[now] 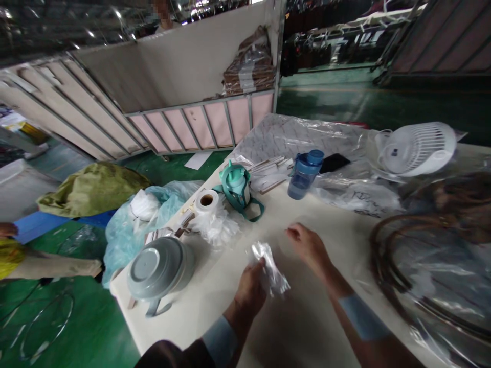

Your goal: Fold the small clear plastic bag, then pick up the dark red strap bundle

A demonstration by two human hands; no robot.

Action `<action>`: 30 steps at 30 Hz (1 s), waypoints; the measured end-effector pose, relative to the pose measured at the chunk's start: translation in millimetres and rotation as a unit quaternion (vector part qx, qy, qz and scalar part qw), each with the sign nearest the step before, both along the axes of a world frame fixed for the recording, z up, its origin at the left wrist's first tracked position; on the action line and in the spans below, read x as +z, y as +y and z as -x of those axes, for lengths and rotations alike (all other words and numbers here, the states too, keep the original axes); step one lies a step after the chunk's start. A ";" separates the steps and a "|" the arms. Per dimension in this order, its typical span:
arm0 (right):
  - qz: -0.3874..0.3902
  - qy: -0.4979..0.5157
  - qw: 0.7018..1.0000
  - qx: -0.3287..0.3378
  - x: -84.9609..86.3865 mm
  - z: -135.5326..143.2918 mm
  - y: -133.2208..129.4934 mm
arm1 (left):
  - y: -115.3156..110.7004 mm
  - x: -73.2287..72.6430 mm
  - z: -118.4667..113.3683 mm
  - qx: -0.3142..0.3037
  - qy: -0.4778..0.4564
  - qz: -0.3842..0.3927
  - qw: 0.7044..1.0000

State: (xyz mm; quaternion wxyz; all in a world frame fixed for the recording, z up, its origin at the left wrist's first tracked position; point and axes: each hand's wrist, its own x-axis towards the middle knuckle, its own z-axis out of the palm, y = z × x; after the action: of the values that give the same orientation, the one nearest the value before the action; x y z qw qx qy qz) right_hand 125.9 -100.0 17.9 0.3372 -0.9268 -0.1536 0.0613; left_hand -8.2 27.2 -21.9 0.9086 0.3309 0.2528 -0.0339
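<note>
My left hand [251, 289] is closed around a crumpled piece of clear plastic film [271, 268], which sticks out to the right of the thumb above the pale table [299, 317]. To the right and a little farther off, my right hand [307, 245] hovers over the tabletop with its fingers curled together; I see nothing in them. Beyond the left hand lie a roll of clear plastic bags [215, 220] and a teal-lidded bottle with a strap [236, 184]. A blue water bottle [305, 174] stands past the right hand.
A grey lidded bowl with a handle [159, 268] sits at the table's left edge. On the right are a white fan [418, 148] and coiled brown tubing [387, 260] in plastic. Bags [130, 235] lie on the green floor, where another person's leg [57, 263] shows.
</note>
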 end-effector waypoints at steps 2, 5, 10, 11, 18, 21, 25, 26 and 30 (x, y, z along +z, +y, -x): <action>0.013 -0.035 0.999 -0.006 -0.4 -38.8 16.1 | 7.1 -3.5 1.2 0.002 0.016 0.003 1.000; 0.035 -0.070 0.996 0.045 -2.2 -84.0 54.8 | 14.3 -7.8 5.4 -0.030 0.033 0.011 0.999; 0.159 -0.075 0.972 0.154 -0.8 -124.8 110.0 | 20.5 -13.9 10.4 -0.047 0.014 0.037 0.998; 0.173 -0.076 0.965 0.182 0.0 -129.8 115.8 | 21.3 -14.9 10.5 -0.050 0.010 0.043 0.998; 0.170 -0.124 0.949 0.233 -11.5 -138.0 119.9 | 24.8 -14.2 7.3 -0.065 -0.009 0.092 0.994; 0.171 -0.112 0.958 0.200 -20.8 -134.2 114.7 | 24.9 -13.5 6.1 -0.069 -0.014 0.107 0.992; 0.161 -0.107 0.952 0.236 -19.5 -138.9 119.0 | 24.7 -13.4 5.6 -0.075 -0.015 0.093 0.993; 0.170 -0.100 0.950 0.242 -17.2 -140.8 122.2 | 24.7 -12.9 5.6 -0.078 -0.011 0.089 0.993; 0.208 -0.079 0.950 0.220 -9.7 -142.9 133.9 | 24.3 -9.8 5.8 -0.074 0.005 0.078 0.994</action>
State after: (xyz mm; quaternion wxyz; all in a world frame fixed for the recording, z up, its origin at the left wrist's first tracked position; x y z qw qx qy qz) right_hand 268.8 33.9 8.2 0.1019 -0.9213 -0.3641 0.0912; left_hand -13.9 51.5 -31.7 0.9252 0.2768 0.2292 -0.1221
